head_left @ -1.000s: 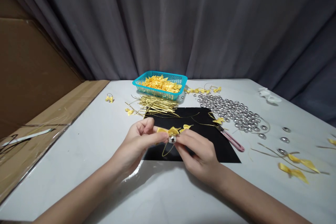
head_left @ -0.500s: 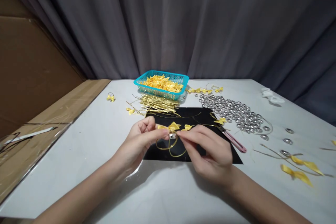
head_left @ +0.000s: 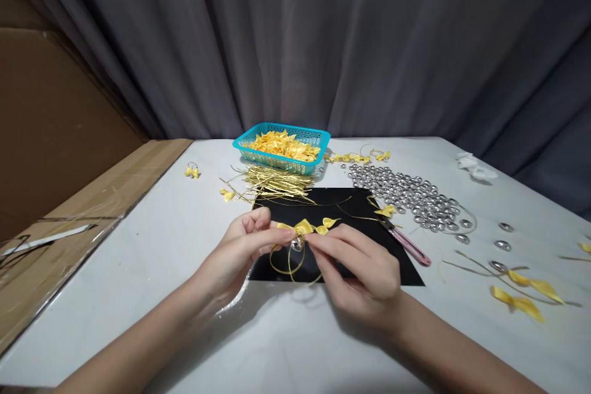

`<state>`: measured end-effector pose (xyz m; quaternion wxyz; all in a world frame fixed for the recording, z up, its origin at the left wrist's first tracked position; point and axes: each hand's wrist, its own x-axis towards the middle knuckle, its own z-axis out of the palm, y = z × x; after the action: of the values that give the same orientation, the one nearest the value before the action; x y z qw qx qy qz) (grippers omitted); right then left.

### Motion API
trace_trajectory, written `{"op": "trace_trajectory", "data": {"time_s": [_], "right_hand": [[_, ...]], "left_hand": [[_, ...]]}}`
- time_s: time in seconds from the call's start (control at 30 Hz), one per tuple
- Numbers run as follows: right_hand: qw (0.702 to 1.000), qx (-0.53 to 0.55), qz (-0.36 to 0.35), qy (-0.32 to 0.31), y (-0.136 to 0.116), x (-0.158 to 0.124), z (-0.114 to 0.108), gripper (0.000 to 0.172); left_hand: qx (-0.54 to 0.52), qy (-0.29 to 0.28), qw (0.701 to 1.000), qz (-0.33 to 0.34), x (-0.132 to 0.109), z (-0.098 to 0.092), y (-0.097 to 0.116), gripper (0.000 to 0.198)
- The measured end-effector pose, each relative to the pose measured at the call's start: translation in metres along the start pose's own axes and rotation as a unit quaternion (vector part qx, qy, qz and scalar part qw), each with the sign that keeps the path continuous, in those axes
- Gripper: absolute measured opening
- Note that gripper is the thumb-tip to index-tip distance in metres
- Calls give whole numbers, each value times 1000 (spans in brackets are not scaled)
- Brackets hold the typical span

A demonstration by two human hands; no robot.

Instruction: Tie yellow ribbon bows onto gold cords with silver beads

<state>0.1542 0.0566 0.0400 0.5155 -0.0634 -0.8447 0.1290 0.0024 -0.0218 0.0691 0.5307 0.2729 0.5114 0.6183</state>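
My left hand (head_left: pixel 240 249) and my right hand (head_left: pixel 357 268) meet over a black sheet (head_left: pixel 351 246) on the white table (head_left: pixel 175 240). Both pinch the same small piece: a yellow ribbon bow (head_left: pixel 302 227) with a silver bead (head_left: pixel 296 244) under it. A gold wire (head_left: pixel 289 265) loops down from the bead between my fingers. A second yellow bow (head_left: pixel 327 225) lies on the sheet just behind my right hand.
A teal basket (head_left: pixel 258 137) of yellow bows stands at the back, with a bundle of gold wires (head_left: pixel 277 181) before it. Several silver beads (head_left: pixel 406 194) and pink-handled scissors (head_left: pixel 409 247) lie at right, loose bows (head_left: pixel 521 295) at far right. Cardboard (head_left: pixel 60 154) flanks the left.
The gold wire has been drawn round into a loop hanging under the bead. My right hand has shifted slightly right and down; my left hand has stayed in place.
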Motion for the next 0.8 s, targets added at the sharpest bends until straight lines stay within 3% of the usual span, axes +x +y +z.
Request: {"op": "trace_trajectory", "data": {"time_s": [0.8], "right_hand": [[998,54,45,-9,3,-2,2,17]], "left_hand": [[-81,-5,996,-44,5,-2,-4,43]]}}
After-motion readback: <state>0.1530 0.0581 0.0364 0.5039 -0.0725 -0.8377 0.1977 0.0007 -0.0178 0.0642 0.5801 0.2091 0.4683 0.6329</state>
